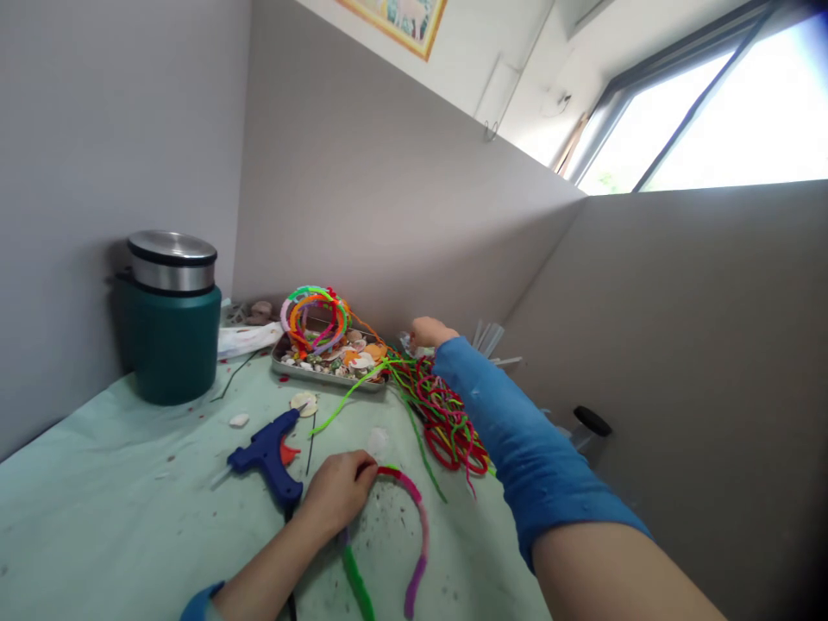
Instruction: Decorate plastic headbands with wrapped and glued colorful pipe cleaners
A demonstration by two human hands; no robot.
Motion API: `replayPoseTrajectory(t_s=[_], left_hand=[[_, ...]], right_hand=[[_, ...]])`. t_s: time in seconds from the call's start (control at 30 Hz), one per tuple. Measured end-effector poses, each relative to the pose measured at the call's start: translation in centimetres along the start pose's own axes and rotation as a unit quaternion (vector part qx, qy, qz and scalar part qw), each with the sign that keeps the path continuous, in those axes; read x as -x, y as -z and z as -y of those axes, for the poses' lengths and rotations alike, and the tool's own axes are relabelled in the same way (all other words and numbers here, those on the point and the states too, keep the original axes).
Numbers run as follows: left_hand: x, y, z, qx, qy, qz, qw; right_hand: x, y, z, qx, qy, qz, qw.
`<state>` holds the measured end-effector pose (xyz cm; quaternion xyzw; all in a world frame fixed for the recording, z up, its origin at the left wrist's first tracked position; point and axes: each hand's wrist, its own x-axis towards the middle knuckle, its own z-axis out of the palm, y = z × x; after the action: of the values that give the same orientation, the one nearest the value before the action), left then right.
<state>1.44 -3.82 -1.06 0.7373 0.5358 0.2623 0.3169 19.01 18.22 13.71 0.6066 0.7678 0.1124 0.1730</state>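
My left hand (342,492) rests low over the table, its fingers pinched on a multicoloured pipe cleaner (423,530). From that pinch the pipe cleaner curves right through red, pink and purple, while a green length (357,582) comes out below the hand. My right hand (430,331) is stretched to the back, closed, above the far end of a tangled heap of red and green pipe cleaners (446,418). What it grips, if anything, is hidden. A blue glue gun (268,457) with an orange trigger lies left of my left hand.
A metal tray (329,377) of shells stands at the back, with coiled, colourful pipe-cleaner rings (285,321) on it. A green jar (174,345) is at the left. Clear glue sticks (488,338) stand behind my right arm. Grey partitions (388,198) enclose the table.
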Motion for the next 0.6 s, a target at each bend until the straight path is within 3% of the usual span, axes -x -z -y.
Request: replayPoseTrajectory(t_s=[0.13, 0.33, 0.6], left_hand=[[0.0, -0.2, 0.2, 0.004, -0.006, -0.007, 1.0], [0.1, 0.0, 0.0, 0.006, 0.001, 0.0, 1.0], [0.1, 0.1, -0.2, 0.001, 0.005, 0.003, 1.0]], right_hand=[[0.5, -0.6, -1.8, -0.04, 0.037, 0.02, 0.998], [0.6, -1.7, -1.9, -0.056, 0.049, 0.027, 0.997], [0.6, -2.6, -0.9, -0.031, 0.025, -0.031, 0.999]])
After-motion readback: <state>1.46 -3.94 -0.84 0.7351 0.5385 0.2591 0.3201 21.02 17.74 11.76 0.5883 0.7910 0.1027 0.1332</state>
